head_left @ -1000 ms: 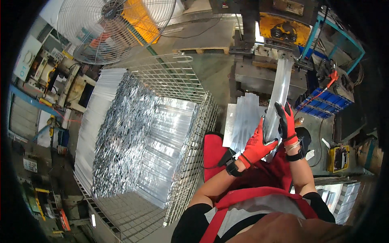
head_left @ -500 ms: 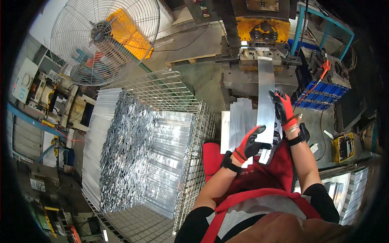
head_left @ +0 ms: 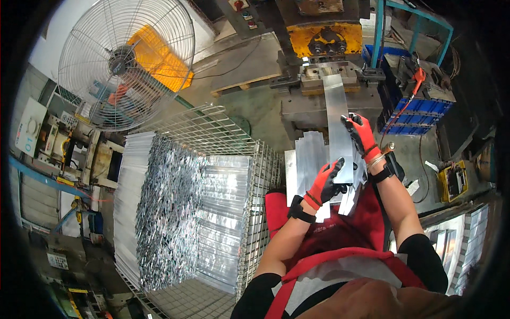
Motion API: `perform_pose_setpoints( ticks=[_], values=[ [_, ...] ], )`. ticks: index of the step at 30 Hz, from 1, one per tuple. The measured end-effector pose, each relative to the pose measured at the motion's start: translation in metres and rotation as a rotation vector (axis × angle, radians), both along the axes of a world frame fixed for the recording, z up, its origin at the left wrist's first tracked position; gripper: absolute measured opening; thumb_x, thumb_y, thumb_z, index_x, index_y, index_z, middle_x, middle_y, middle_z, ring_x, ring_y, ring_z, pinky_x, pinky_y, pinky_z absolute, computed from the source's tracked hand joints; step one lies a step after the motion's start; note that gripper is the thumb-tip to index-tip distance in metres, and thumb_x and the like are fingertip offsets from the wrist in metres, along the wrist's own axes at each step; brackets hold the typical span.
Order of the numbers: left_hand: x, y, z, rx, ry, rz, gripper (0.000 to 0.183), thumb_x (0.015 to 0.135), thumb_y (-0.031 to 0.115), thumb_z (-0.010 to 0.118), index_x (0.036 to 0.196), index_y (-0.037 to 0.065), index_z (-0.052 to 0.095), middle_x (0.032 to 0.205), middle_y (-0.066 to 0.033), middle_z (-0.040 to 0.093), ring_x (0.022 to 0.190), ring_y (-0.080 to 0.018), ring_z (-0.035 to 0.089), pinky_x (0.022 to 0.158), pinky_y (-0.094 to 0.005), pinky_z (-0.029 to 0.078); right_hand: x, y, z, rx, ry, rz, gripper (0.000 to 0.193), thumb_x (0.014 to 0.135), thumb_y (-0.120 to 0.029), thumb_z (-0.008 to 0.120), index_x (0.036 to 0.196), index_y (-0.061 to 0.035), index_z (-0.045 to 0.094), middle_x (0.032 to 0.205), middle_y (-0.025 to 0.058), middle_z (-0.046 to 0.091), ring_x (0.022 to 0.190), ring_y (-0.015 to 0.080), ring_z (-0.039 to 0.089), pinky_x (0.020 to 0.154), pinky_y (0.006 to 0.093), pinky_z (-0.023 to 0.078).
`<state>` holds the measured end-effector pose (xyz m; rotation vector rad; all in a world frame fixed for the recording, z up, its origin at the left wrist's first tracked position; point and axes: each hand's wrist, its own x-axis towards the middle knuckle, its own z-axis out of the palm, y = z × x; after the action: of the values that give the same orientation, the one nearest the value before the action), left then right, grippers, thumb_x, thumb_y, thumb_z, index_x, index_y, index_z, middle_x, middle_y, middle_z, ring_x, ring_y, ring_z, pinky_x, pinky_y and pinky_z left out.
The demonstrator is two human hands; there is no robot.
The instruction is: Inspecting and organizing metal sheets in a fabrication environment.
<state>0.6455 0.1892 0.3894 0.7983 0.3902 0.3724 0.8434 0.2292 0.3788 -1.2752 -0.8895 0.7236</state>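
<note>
A long flat metal strip (head_left: 337, 114) stretches from my lap toward the press die (head_left: 328, 75), its far end at the die's front. My left hand (head_left: 328, 182), in a red and black glove, grips the strip's near end at its left edge. Farther along, my right hand (head_left: 361, 134), gloved alike, holds the right edge with thumb on top; some of its fingers are hidden under the metal. Beneath and left of this strip lies a stack of similar metal strips (head_left: 310, 162), close to my red apron (head_left: 350, 231).
Left of me stands a wire mesh cage (head_left: 260, 186) piled with many metal strips (head_left: 172, 212). Behind it is a large round fan (head_left: 125, 61). The yellow-fronted press (head_left: 325, 40) stands ahead. Blue crates (head_left: 417, 114) and a yellow box (head_left: 453, 181) are at the right.
The whole scene has shifted slightly left in the picture as my head turned. Both hands keep hold of the strip, which now slants a little more to the left at its far end.
</note>
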Motion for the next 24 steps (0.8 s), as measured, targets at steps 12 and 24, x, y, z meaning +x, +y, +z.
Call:
perform_pose_setpoints(
  ticks=[12,24],
  values=[
    [0.014,0.013,-0.002,0.232,0.049,0.242,0.031,0.083,0.009,0.061,0.113,0.002,0.054,0.096,-0.0061,0.059,0.078,-0.0164,0.062,0.055,-0.0268,0.051,0.009,0.023,-0.005,0.043,0.014,-0.024,0.024,0.084,-0.018,0.063,0.066,-0.0070,0.051,0.064,-0.0099,0.040,0.061,0.0026,0.034,0.052,0.0226,0.030],
    [0.028,0.029,-0.017,0.199,-0.015,0.219,0.031,0.088,0.010,0.053,0.118,0.000,0.049,0.102,-0.0062,0.053,0.075,-0.0192,0.063,0.053,-0.0307,0.055,0.021,0.046,-0.020,0.065,0.139,-0.012,0.016,0.083,-0.016,0.062,0.069,-0.0087,0.057,0.067,-0.0111,0.046,0.061,0.0019,0.038,0.053,0.0208,0.032]
  ],
)
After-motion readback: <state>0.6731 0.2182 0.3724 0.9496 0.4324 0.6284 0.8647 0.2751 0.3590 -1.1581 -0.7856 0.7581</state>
